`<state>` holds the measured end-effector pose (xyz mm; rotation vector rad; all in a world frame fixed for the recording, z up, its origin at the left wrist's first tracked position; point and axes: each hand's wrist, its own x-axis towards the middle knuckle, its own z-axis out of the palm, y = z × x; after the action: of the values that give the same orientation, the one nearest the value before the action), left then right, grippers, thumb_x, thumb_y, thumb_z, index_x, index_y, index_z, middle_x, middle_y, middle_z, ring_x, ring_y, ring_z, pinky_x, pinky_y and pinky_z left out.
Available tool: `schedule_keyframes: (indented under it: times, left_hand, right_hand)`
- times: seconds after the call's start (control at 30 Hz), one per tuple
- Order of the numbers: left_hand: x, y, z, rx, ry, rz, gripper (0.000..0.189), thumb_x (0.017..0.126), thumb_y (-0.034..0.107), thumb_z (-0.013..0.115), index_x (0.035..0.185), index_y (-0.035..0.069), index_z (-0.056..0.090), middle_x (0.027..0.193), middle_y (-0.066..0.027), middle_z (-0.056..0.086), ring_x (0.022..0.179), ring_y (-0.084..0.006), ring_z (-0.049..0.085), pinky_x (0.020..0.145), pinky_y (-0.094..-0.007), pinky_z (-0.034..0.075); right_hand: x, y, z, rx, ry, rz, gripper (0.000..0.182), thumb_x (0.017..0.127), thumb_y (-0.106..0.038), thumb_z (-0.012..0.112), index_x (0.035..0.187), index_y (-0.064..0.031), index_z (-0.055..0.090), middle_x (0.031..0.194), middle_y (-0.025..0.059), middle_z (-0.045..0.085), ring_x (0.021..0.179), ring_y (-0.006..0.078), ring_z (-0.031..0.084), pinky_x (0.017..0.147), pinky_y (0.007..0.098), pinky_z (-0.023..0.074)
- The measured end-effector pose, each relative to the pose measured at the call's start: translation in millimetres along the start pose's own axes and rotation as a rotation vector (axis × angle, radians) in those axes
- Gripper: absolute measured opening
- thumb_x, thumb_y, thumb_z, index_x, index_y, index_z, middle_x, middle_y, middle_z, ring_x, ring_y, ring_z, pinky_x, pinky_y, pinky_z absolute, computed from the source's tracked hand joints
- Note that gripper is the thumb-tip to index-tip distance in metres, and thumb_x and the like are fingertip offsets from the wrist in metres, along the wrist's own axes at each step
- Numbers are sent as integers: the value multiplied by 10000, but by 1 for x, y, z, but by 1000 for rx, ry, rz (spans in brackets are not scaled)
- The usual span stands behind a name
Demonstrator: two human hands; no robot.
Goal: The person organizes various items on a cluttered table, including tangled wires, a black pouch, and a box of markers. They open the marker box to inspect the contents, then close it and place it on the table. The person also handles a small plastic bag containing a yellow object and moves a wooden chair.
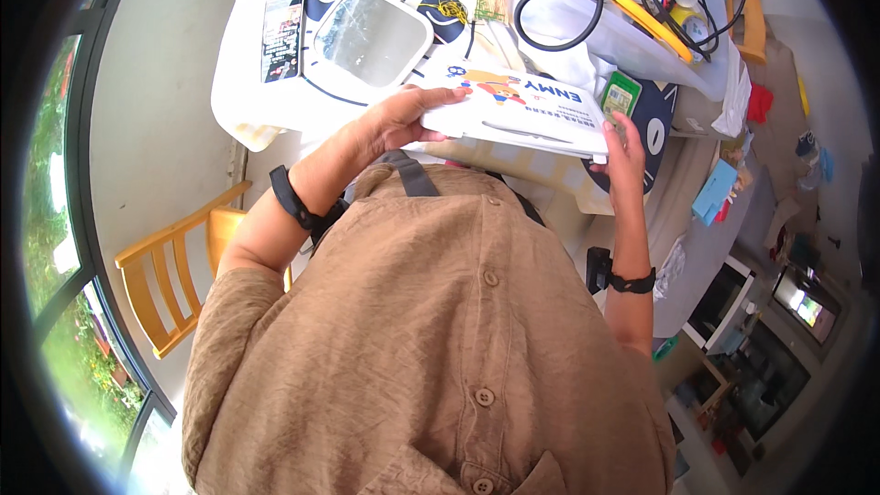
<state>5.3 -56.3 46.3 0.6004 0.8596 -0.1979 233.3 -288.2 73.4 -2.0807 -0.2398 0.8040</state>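
Observation:
A flat white package [522,106] with printed writing, a cartoon bear and a slot along its near edge lies across both hands. My left hand [405,117] grips its left end, thumb on top and fingers beneath. At the opposite end, my right hand [624,151] holds the corner between thumb and fingers. Just beyond the left hand is a white-framed mirror [371,36], and left of that a smartphone [282,37] with a lit screen. A green and white card-like item [621,96] lies close behind my right fingers.
The table [237,93] has a patterned white cover. Black cables [560,47], a yellow-handled tool [650,26] and a translucent plastic bin [715,75] crowd its far right. Yellow string [450,8] lies behind the mirror. A wooden chair [161,268] stands at left, a sofa [715,247] at right.

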Motion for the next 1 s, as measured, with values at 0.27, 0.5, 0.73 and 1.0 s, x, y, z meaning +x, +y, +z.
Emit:
schedule_keyframes:
  times: [0.27,0.5,0.73,1.0]
  left_hand:
    - [-3,26,13,-199,42,-69,282,819,168,656,1033,-5,594,873,-128,648,635,-162,624,485,-191,529]
    - [-4,19,0,-328,-52,-138,276,841,136,580,1043,-37,506,818,-153,610,525,-175,577,441,-203,528]
    - [-7,34,-14,355,152,-18,636,881,524,442,1011,-90,545,695,-150,592,519,-169,574,421,-237,480]
    - [-23,29,-16,917,101,1026,493,928,438,432,1258,80,511,1226,-96,543,1139,-194,490,961,-337,369]
  right_hand:
    - [13,-1,-14,-150,-225,-614,484,947,-334,435,1332,-41,418,1308,111,461,1236,199,395,1029,326,286]
    - [-5,-8,-19,2,-364,-586,537,731,125,628,1237,14,488,1228,116,509,1151,192,479,961,310,416]
    - [5,10,-19,25,-322,-427,433,748,61,688,1162,4,573,1066,62,601,898,120,572,769,222,463]
    - [7,12,-15,34,-300,-371,380,782,40,651,1154,14,579,989,69,621,780,97,588,654,210,487]
